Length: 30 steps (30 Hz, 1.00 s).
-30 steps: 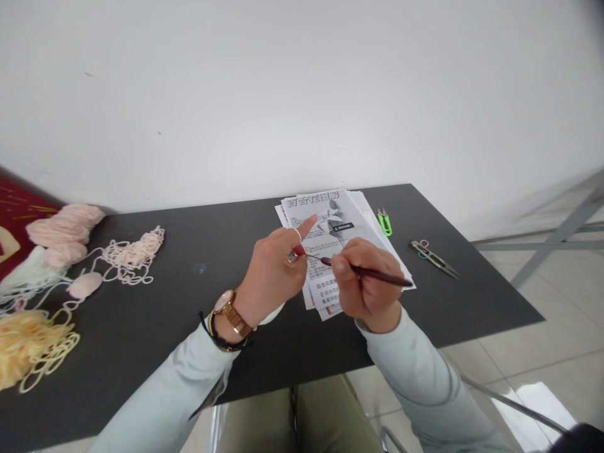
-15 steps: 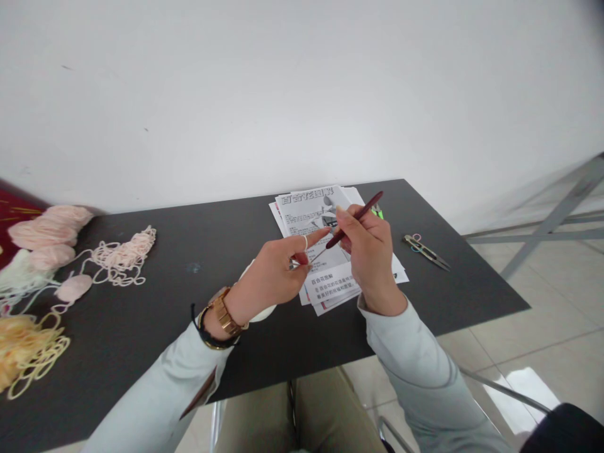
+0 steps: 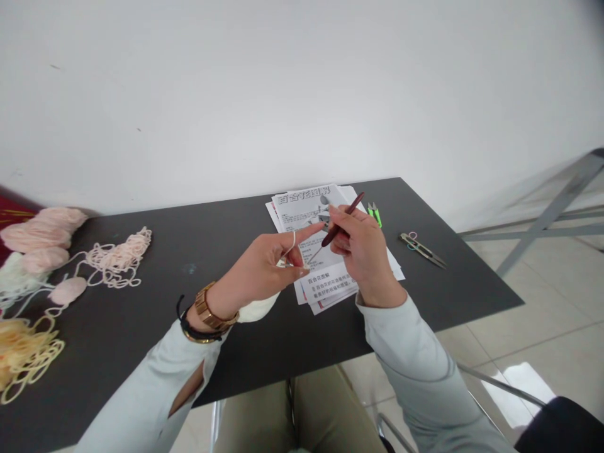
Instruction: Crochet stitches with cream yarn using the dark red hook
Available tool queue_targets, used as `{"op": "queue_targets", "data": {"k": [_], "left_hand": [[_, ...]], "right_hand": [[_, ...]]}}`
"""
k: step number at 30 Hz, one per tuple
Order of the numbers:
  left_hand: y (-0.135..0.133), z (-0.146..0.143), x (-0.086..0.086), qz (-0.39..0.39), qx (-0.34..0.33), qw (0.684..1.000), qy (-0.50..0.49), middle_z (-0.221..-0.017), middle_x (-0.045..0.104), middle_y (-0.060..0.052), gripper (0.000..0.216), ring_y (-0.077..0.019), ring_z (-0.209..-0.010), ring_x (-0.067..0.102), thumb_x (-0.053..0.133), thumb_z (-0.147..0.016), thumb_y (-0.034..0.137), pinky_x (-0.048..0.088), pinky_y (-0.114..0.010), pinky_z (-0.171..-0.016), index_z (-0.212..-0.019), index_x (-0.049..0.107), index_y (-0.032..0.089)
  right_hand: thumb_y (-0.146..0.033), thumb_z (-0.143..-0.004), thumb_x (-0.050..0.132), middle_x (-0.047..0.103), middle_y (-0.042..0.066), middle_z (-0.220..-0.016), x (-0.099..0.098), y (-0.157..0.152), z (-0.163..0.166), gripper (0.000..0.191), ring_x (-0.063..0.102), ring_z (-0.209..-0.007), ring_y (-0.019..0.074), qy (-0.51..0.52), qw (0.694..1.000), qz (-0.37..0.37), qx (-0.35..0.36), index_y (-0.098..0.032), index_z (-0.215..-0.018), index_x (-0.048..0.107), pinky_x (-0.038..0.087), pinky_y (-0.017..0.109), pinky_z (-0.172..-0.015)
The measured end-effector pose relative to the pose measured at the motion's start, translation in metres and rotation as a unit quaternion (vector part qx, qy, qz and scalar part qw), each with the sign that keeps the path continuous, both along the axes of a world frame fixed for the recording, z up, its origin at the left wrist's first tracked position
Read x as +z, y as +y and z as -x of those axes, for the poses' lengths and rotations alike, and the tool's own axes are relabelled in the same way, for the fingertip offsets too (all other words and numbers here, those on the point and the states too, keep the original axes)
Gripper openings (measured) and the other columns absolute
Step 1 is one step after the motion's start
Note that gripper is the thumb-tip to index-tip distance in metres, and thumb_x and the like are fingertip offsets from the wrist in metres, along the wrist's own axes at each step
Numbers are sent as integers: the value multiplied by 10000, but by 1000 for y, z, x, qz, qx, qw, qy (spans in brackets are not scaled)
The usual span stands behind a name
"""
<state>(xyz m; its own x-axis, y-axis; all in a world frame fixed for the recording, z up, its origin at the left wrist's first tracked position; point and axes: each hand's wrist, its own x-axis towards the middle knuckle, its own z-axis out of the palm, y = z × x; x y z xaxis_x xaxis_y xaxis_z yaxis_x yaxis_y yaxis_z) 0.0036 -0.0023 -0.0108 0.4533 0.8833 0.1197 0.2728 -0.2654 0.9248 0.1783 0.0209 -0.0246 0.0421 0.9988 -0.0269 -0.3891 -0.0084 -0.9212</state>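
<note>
My right hand (image 3: 367, 255) grips a crochet hook (image 3: 355, 204) by its dark red handle, its thin metal shaft pointing down-left towards my left fingertips. White yarn (image 3: 294, 239) loops over the index finger of my left hand (image 3: 262, 264). That finger stretches towards the hook, while the thumb and other fingers pinch the yarn by the hook's tip; the stitches there are too small to make out. Partly hidden below my left hand lies a white ball of yarn (image 3: 258, 309). Printed sheets (image 3: 302, 211) lie under and behind both hands.
Green-handled snips (image 3: 374, 214) lie by the papers, and metal thread snips (image 3: 423, 250) farther right. On the left of the dark table (image 3: 198, 333) are pink yarn skeins (image 3: 44, 233), a loose pink tangle (image 3: 120, 257) and yellow yarn (image 3: 28, 352). A white wall stands behind.
Both hands have shifted slightly left in view. The hook has drawn back a little from my left fingers, and the green snips now show fully beside my right hand.
</note>
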Motion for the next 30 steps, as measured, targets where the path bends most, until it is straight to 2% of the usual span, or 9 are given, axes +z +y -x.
{"op": "queue_targets", "data": {"k": [4, 6, 8, 10, 14, 21, 24, 28, 30], "left_hand": [[4, 3, -1, -27, 85, 996, -6, -1204, 725, -85, 44, -178, -840, 691, 677, -707, 137, 521, -258, -629, -724, 703, 167], [7, 5, -3, -52, 135, 990, -6, -994, 758, -57, 288, -147, -736, 655, 682, -726, 148, 498, -244, -604, -1006, 743, 176], [8, 6, -5, -95, 179, 979, -11, -774, 710, 2, 538, -129, -653, 597, 687, -748, 158, 495, -248, -621, -1283, 646, 202], [7, 6, -8, -141, 218, 966, -19, -711, 671, 27, 624, -130, -663, 584, 691, -770, 173, 512, -263, -691, -1380, 571, 224], [2, 3, -8, -195, 284, 938, -28, -778, 714, 15, 582, -149, -759, 633, 697, -798, 210, 535, -285, -799, -1366, 579, 249], [-2, 0, -3, -194, 314, 927, -62, -1209, 724, -62, 453, -171, -833, 667, 690, -812, 210, 557, -344, -850, -1257, 641, 285], [-2, -2, -4, -155, 322, 927, -111, -1163, 730, -61, 494, -153, -770, 649, 692, -804, 201, 571, -330, -778, -1284, 628, 297], [-2, -5, -8, -146, 336, 913, -179, -813, 684, -2, 607, -141, -719, 598, 723, -778, 194, 563, -307, -750, -1362, 584, 280], [-1, -7, -10, -151, 342, 906, -201, -744, 627, 23, 643, -138, -729, 584, 740, -767, 188, 558, -297, -761, -1380, 569, 284]], "right_hand": [[-415, -806, 724, 423, -86, -492, 0, -5, 0, 347, 258, -382, 37, -38, 991, -125, -25, -201, -632, 513, 166, 192, -356], [-391, -864, 675, 439, -76, -503, -1, -11, 2, 307, 325, -403, 53, -88, 973, -206, -58, -202, -655, 552, 246, 206, -387], [-342, -908, 627, 485, -58, -536, -3, -17, 5, 236, 426, -457, 80, -159, 941, -282, -102, -205, -717, 614, 352, 235, -455], [-288, -921, 603, 578, -25, -650, -5, -23, 7, 150, 516, -539, 106, -203, 908, -341, -136, -212, -803, 655, 424, 268, -524], [-178, -912, 562, 684, 26, -795, -5, -30, 10, 119, 626, -660, 152, -250, 859, -430, -117, -225, -957, 662, 506, 305, -578], [-21, -765, 653, 730, 55, -836, -3, -34, 13, 317, 687, -758, 177, -322, 786, -514, -118, -208, -1020, 674, 579, 303, -626], [-30, -766, 667, 749, 48, -853, -4, -35, 15, 325, 708, -773, 182, -324, 791, -504, -127, -225, -1024, 687, 598, 310, -646], [-24, -794, 668, 770, 39, -892, -6, -33, 19, 313, 733, -799, 181, -230, 860, -437, -129, -236, -1019, 720, 620, 317, -688], [-12, -801, 666, 777, 36, -904, -6, -32, 21, 322, 738, -809, 175, -200, 873, -427, -124, -240, -1017, 734, 624, 311, -697]]}}
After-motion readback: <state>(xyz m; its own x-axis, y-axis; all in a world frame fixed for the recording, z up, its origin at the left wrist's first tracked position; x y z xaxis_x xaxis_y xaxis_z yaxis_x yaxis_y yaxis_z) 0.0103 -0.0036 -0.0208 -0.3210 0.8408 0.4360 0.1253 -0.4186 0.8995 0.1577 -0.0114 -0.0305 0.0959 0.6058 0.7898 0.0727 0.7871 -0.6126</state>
